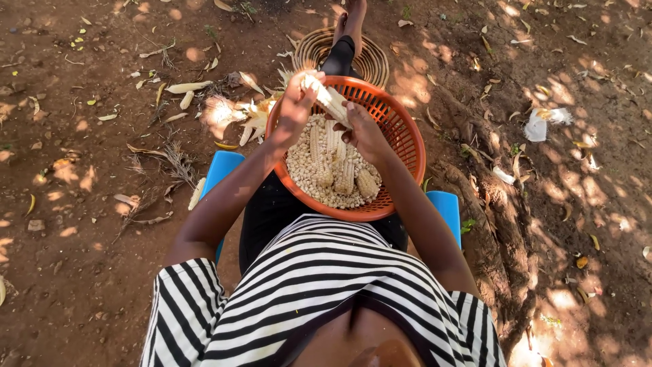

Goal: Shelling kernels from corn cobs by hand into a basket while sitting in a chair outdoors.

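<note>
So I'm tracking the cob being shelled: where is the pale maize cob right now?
In the head view, the pale maize cob is held between the left hand and right hand, above the far rim of the round orange plastic basket on the lap.

Basket (pixel 405 129) on lap, cobs (pixel 343 170) and kernels (pixel 305 170) in it, husks (pixel 238 115) on ground left

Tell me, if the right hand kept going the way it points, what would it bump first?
The right hand points up-left at the maize cob it already touches; past that, probably the left hand, though depth is unclear.
</note>
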